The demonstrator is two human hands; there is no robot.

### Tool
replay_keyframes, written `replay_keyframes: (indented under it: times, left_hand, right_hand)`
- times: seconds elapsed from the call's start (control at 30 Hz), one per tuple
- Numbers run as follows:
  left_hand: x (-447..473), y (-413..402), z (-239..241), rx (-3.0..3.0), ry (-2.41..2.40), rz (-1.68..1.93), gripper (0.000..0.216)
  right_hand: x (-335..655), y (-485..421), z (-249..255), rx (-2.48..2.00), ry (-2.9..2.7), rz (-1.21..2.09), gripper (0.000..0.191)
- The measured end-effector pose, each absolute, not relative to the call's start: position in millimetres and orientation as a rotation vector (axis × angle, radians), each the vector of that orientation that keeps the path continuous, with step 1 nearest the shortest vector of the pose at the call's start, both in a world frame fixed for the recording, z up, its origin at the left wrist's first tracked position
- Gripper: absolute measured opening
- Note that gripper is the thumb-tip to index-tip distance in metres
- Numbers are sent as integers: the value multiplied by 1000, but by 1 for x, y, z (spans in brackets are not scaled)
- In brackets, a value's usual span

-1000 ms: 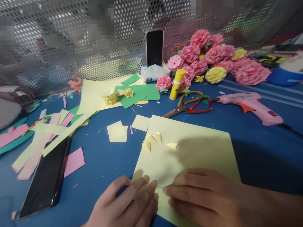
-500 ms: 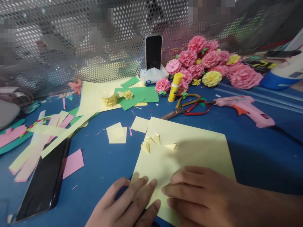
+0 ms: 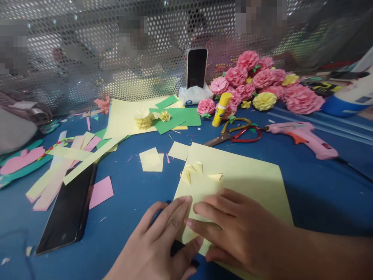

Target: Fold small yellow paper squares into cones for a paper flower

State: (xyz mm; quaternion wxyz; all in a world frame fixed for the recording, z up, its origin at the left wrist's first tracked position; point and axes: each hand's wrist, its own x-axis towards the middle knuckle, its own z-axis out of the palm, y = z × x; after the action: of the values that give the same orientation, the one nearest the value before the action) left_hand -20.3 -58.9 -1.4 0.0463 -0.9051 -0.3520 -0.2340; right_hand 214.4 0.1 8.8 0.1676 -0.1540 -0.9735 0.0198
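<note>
My left hand (image 3: pixel 163 237) lies over the lower left edge of a pale yellow paper sheet (image 3: pixel 247 167), its fingers stretched out and thumb apart. Beside it, my right hand (image 3: pixel 236 229) rests on the same sheet with fingers spread and slightly bent, the tips close to my left fingers. Any small piece under the fingertips is hidden. Just beyond the hands, several small folded yellow paper pieces (image 3: pixel 198 168) sit on the sheet, one folded triangle (image 3: pixel 216 177) apart from the others. Small yellow squares (image 3: pixel 150 160) lie left of the sheet.
Behind the sheet are scissors (image 3: pixel 224 137), a yellow glue stick (image 3: pixel 222 109) and a pink glue gun (image 3: pixel 305 136). Pink paper flowers (image 3: pixel 264 77) are heaped at the back right. Left are paper strips (image 3: pixel 55 175) and a black phone (image 3: pixel 67 214). Another phone (image 3: pixel 197 68) stands against perforated metal.
My right hand has shifted up and left, its fingers now more spread and nearer my left hand. My left hand has moved slightly up the sheet. The view has shifted a little.
</note>
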Motion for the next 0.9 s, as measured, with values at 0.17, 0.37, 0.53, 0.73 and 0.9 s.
replay_keyframes:
  times: [0.17,0.37,0.53,0.73,0.9]
  left_hand:
    - [-22,-59,1,-2791,-1067,-688,16]
    - [-18,-55,7,-2854,-1050,-765,16]
    - [-12,-51,9,-3082,-1296,-873,20]
    - [-4,-45,6,-3016,-1750,-879,26]
    - [-1,-41,12,-2961,-1890,-875,26]
  right_hand:
    - [232,-17,10,-604,-2743,-18,40]
    - [246,-21,19,-630,-2756,31,36]
    - [234,-7,24,-577,-2834,77,42]
    - [213,5,22,-681,-2879,268,21]
    - [214,12,34,-914,-2681,964,10]
